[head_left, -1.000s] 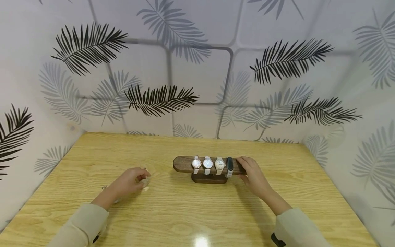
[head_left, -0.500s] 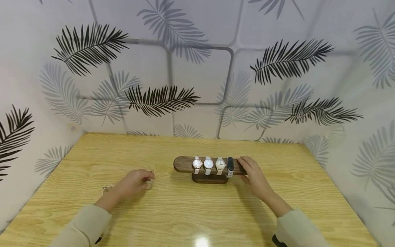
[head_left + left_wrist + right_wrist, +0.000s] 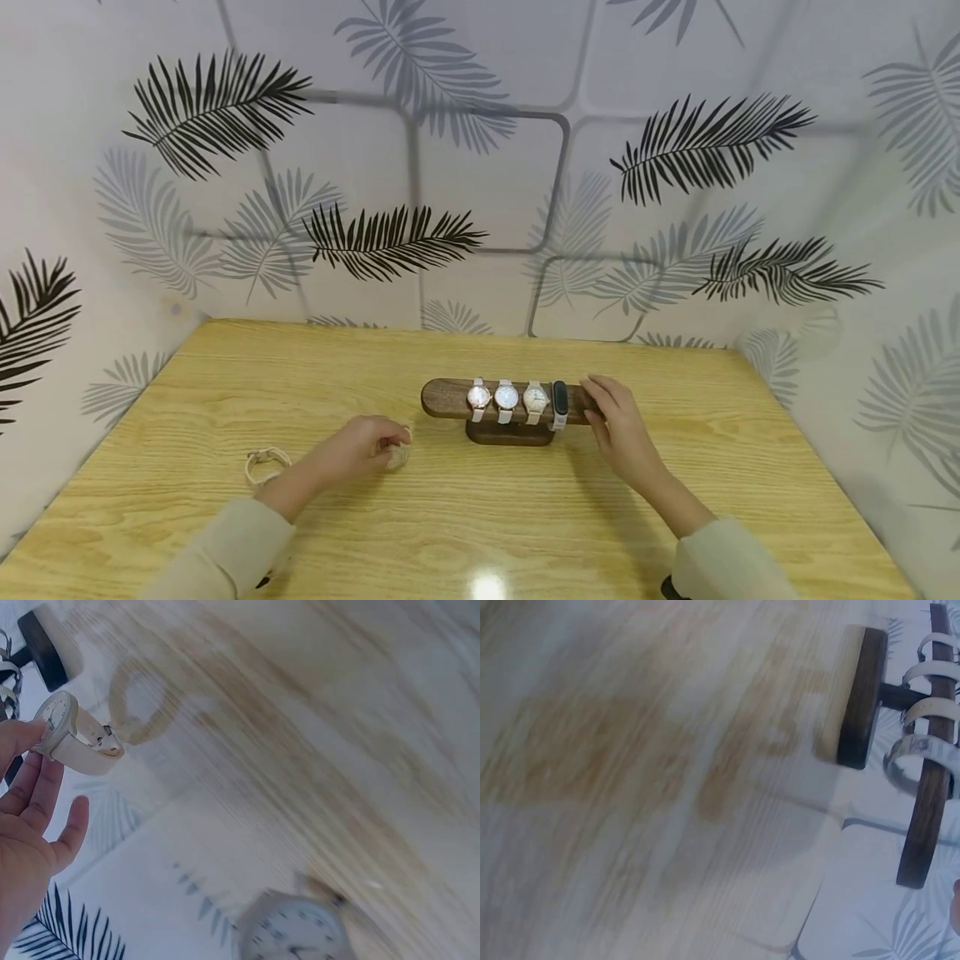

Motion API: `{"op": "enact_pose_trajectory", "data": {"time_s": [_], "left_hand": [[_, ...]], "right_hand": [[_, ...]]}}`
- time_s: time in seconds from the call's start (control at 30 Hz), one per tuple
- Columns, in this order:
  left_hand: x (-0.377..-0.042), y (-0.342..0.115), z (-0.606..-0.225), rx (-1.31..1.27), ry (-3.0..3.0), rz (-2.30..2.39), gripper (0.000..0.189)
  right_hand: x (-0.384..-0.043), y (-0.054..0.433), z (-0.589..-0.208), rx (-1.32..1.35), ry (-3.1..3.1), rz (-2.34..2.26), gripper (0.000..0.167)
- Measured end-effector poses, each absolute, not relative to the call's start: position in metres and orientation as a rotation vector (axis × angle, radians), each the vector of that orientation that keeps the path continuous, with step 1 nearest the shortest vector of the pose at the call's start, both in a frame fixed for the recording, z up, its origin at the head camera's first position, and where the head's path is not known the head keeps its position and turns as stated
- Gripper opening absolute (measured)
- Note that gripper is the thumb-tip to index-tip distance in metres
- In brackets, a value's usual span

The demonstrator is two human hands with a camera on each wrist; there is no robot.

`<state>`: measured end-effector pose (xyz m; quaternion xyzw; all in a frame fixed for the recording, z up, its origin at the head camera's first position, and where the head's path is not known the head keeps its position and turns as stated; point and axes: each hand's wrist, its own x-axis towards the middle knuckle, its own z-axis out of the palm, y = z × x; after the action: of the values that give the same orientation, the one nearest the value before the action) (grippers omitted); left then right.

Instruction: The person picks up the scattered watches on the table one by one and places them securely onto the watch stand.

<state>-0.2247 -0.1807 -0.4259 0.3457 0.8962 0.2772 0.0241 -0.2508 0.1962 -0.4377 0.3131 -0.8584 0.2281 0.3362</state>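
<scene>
My left hand (image 3: 356, 454) pinches a pale-strapped wristwatch (image 3: 86, 746) between thumb and fingers, its buckled strap forming a loop. This places it left of a dark wooden watch stand (image 3: 446, 398). Several watches are wrapped round the stand's bar: a rose-gold-rimmed watch (image 3: 478, 397), a white-strapped watch (image 3: 506, 397), a cream watch (image 3: 536, 400) and a smart band (image 3: 560, 400) with a black face. My right hand (image 3: 626, 429) is at the bar's right end, fingers loosely parted around it; in the right wrist view just a fingertip (image 3: 955, 909) shows, apart from the bar.
Another pale watch (image 3: 266, 467) lies on the wood-grain table (image 3: 450, 517), left of my left forearm; its round dial (image 3: 292, 934) shows large in the left wrist view. Behind the table stands a leaf-patterned wall (image 3: 480, 292).
My left hand has moved right toward the stand with the watch, uncovering the other watch on the table. My right fingers have loosened and shifted slightly right at the bar's end.
</scene>
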Motion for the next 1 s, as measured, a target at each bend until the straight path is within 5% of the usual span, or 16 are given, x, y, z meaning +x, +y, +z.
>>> {"op": "enact_pose_trajectory", "data": {"time_s": [0.33,0.57,1.0], "left_hand": [[-0.221,-0.142,-0.422,1.200,2.703,0.890,0.026],[-0.219,-0.110,-0.419,1.191,2.618,0.961,0.028],[-0.215,-0.079,-0.413,0.995,2.360,1.309,0.023]], "right_hand": [[-0.229,0.157,-0.419,1.047,-2.013,0.741,0.010],[-0.209,0.130,-0.422,1.220,-2.235,0.859,0.020],[-0.194,0.117,-0.438,1.108,-2.507,1.581,0.012]]}}
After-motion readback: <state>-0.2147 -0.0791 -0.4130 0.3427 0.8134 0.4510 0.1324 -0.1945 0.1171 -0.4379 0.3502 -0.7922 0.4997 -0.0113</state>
